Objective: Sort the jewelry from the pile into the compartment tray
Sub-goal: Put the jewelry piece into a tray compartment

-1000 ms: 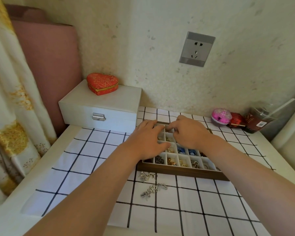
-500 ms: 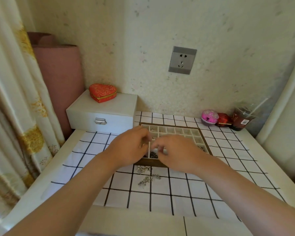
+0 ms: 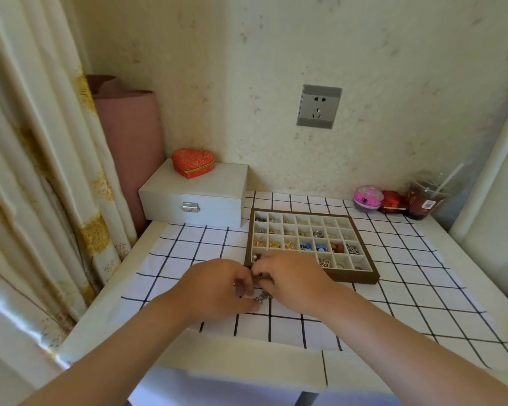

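A brown compartment tray (image 3: 355, 278) with cream cells lies on the checked cloth; many cells hold gold, silver, blue and red jewelry. Just in front of its near left corner lies a small pile of silver jewelry (image 3: 262, 296), mostly hidden by my hands. My left hand (image 3: 217, 288) and my right hand (image 3: 291, 281) meet over the pile, fingers curled and pinching at small silver pieces between them. Whether either hand has a piece lifted I cannot tell.
A white jewelry box (image 3: 194, 194) with a red heart-shaped box (image 3: 192, 163) on top stands at the back left. A pink ball (image 3: 367, 198), a red box (image 3: 393, 202) and a drink cup (image 3: 424, 200) line the back right. Curtain (image 3: 41, 171) hangs left.
Both hands have drawn back from the tray's cells toward me, down to the pile in front of the tray. The camera view has pulled back and tilted.
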Demonstrator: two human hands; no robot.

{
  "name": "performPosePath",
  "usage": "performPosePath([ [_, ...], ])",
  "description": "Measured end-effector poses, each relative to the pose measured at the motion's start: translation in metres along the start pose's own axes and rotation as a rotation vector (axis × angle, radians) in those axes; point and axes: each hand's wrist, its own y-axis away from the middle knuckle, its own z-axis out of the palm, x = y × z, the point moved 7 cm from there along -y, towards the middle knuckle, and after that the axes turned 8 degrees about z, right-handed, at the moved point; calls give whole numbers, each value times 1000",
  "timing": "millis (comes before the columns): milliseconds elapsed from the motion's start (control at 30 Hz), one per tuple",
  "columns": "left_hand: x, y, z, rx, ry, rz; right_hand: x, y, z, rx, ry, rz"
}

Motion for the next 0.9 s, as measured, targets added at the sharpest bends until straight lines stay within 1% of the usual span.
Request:
performPosePath([
  [133, 1, -4, 4, -34, 29, 41, -1, -2, -3, 70, 25, -32],
  [333, -4, -5, 4, -85, 83, 48, -5, -6, 0, 38, 97, -94],
  [433, -6, -5, 3, -97, 68, 47, -6, -7, -2, 31, 131, -112],
  [567, -13, -5, 0, -105, -53, -11, -7, -6, -2, 39, 127, -120],
  [667, -19, -4, -2, -133, -42, -55, -9, -5, 1, 28, 149, -138],
  [800, -21, -3, -8, -137, -54, -65, -7, -5, 0, 21, 112, -119],
  [900, -22, -5, -11, -68, 7, -60, -1, -6, -3, 7, 12, -50],
])
